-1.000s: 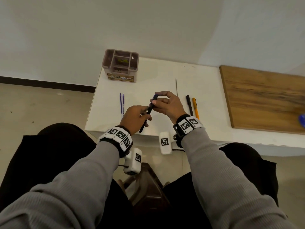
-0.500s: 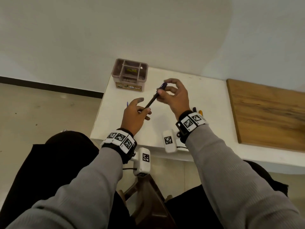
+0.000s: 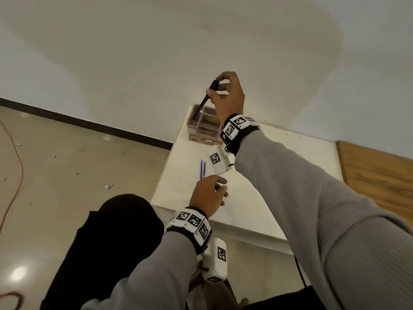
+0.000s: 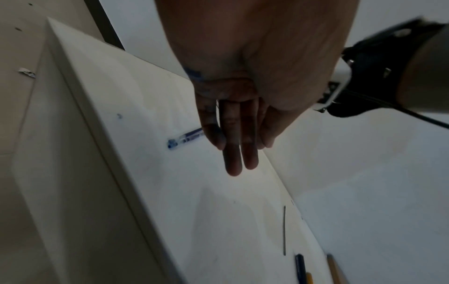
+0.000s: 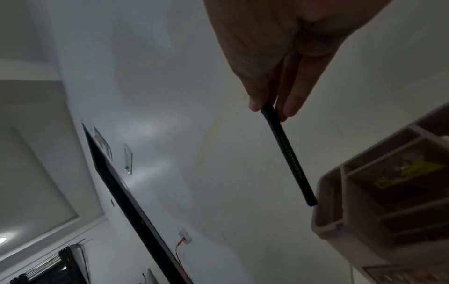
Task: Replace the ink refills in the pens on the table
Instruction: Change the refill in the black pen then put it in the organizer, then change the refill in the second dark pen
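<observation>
Since the earlier frames the right hand (image 3: 228, 95) has carried the dark pen (image 3: 206, 97) away from the left hand (image 3: 209, 193), up and toward 12 o'clock, and now holds it over the compartment organiser (image 3: 204, 124) at the far left corner of the bench (image 3: 257, 198). The left hand has let go of the pen and stayed low near the bench's near edge.

The right-hand fingers (image 5: 289, 90) pinch the pen's upper end between thumb and fingertips. The pen hangs tilted, its lower tip pointing toward 7 o'clock in the head view. In the right wrist view the lower tip (image 5: 312, 201) sits at the rim of the organiser's end compartment (image 5: 328, 207); whether it is already inside cannot be told. Another compartment holds something yellow (image 5: 408, 173).

The left-hand fingers (image 4: 233, 146) are extended, relaxed and grasping nothing, hovering above the bench surface.

Two blue refills (image 3: 203, 170) lie side by side on the bench at 11 o'clock from the left hand, just beyond its fingertips. In the left wrist view one blue refill end (image 4: 185, 138) shows beside the fingers. Further along the bench in that view lie a thin dark refill (image 4: 284, 230), a black pen (image 4: 300, 269) and an orange pen (image 4: 336, 271), well apart from the hand. A wooden board (image 3: 380, 175) lies at the 3 o'clock end of the bench.
</observation>
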### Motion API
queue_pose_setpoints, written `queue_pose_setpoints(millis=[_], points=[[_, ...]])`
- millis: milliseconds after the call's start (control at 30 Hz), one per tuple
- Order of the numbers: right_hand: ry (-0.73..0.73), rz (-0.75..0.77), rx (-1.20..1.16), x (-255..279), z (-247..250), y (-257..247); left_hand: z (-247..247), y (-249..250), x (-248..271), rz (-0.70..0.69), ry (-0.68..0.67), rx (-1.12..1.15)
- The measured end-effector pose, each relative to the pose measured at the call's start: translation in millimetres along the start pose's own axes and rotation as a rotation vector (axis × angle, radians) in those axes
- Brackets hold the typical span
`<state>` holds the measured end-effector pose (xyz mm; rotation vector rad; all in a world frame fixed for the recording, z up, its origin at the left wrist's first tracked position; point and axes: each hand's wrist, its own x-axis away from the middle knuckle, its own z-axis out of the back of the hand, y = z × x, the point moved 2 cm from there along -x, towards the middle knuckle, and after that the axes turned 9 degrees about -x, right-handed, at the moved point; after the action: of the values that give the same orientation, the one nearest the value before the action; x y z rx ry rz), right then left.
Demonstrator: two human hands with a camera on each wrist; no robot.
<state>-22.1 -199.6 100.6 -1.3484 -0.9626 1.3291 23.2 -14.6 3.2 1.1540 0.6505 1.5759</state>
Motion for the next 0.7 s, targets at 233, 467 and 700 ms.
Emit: queue_pose_setpoints(millis=[233,467,700], points=[[-0.076,-0.096,0.171,1,-21,32,-6,-8,11,0.001,-0.092,-0.103],[-0.232,-0.194,0.283,2,-10,48,-2,-5,9,-0.019,-0.068,-0.082],[-0.12,-0.213,0.36,49,112,61,-5,-5,1,-0.087,-0.101,-0.12]])
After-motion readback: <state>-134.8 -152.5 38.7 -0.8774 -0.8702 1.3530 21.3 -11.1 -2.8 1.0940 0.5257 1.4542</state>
